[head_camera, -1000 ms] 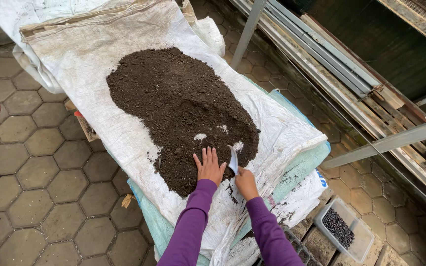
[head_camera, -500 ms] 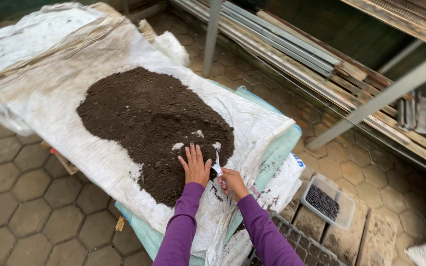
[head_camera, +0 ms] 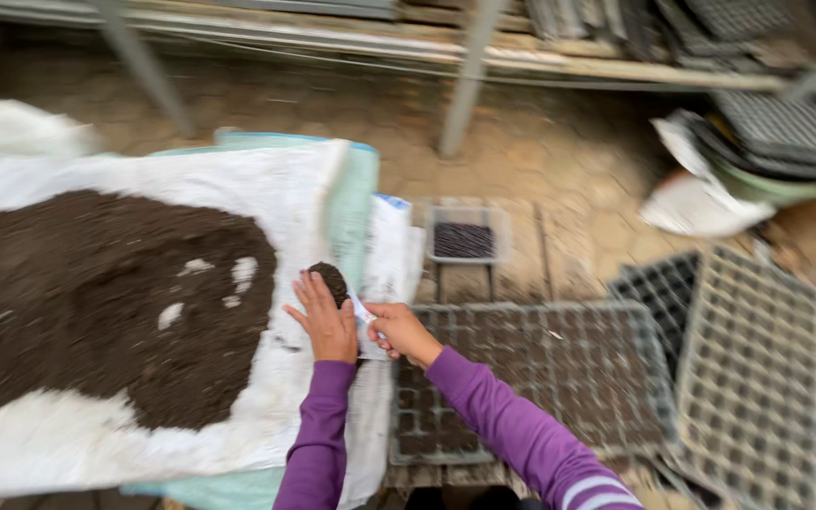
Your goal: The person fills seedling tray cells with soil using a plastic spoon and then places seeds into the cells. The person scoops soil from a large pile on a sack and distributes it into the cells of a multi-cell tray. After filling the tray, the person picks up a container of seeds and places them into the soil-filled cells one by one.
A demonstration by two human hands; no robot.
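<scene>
My left hand (head_camera: pixel 324 319), fingers together, is cupped against a small clump of dark soil (head_camera: pixel 332 280) at the right edge of the white woven sack (head_camera: pixel 266 184). My right hand (head_camera: pixel 400 331) grips a small white scoop-like card (head_camera: pixel 363 311) pressed against the same clump from the right. The big pile of dark soil (head_camera: pixel 96 302) lies on the sack to the left. Both sleeves are purple.
A black seedling tray (head_camera: pixel 540 373) sits just right of my hands, with more cell trays (head_camera: pixel 748 368) further right. A small clear tub with dark contents (head_camera: pixel 463 236) stands behind. Metal posts (head_camera: pixel 469 76) and stacked trays line the back on hexagonal paving.
The view has swung right and rotated, bringing the seedling trays into sight. My hands have drawn a clump of soil from the pile to the sack's right edge.
</scene>
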